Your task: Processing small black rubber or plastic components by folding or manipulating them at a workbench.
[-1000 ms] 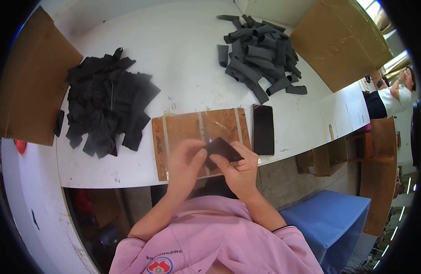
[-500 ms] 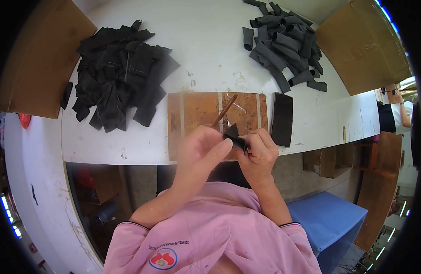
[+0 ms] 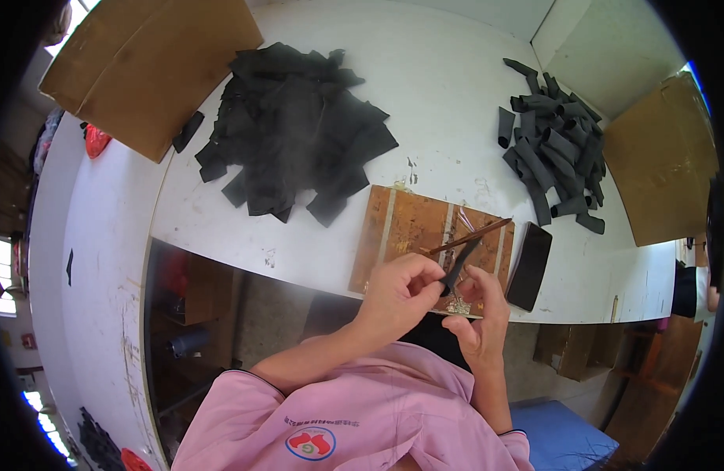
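A small strip of black fabric [image 3: 461, 265] is pinched between the thumb and fingers of my left hand [image 3: 400, 296]. It slants up and away over a brown board [image 3: 413, 216] near the table's front edge. Close beside the strip is my right hand [image 3: 486, 308], its thumb and fingers apart and curved, with no clear grip on it. Above the strip a thin brown stick [image 3: 476, 233] runs from my left fingers toward the upper right. Whether my left hand also holds this stick, I cannot tell.
Flat black fabric pieces [image 3: 299, 133] lie heaped at the left, dark grey fabric tubes [image 3: 557, 145] at the far right. A dark phone [image 3: 530, 267] rests right of the board. Cardboard boxes stand left [image 3: 154, 71] and right [image 3: 662, 161]. Below right is a blue-covered surface [image 3: 562, 436].
The view has swung left, so the table's things appear further right. My right fingers have come apart from the black strip, which both hands gripped before; my left hand keeps it.
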Demonstrator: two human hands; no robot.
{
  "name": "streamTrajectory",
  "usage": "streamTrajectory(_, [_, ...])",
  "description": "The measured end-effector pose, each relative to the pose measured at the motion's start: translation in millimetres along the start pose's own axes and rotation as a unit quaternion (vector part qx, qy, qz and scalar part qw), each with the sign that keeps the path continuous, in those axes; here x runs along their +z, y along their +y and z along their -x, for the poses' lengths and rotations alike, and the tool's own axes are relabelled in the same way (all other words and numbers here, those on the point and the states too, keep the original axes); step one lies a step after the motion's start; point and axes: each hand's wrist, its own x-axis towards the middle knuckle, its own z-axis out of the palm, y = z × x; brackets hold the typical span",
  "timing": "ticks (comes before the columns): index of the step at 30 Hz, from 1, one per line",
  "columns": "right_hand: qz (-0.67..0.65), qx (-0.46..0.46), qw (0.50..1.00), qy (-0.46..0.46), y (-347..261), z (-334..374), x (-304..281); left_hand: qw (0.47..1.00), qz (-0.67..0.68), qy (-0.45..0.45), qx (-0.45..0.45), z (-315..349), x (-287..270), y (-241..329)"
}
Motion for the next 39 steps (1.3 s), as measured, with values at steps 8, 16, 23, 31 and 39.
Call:
streamTrajectory(8, [0.152, -0.133, 0.978, 0.045, 3, -12, 22, 0.941, -0.241, 0.11, 0.211, 4, 10, -4])
streamTrajectory(16, [0.085, -0.003, 0.994, 0.068, 21, -5, 32, 0.958, 0.241, 0.007, -0.154, -13, -14, -13])
streamTrajectory(23, [-0.521, 0.308, 0.795, -0.034, 29, 0, 24, 0.96, 0.215, -0.071, -0.165, -15, -13, -15])
streamTrajectory(31, [-0.576, 0.318, 0.751, -0.054, 20, -3, 31, 0.993, 0.049, 0.106, -0.017, -3, 3, -4])
streamTrajectory(39, [-0.539, 0.222, 0.81, -0.057, 24, -2, 19, 0.859, 0.446, -0.165, -0.191, 1, -19, 7])
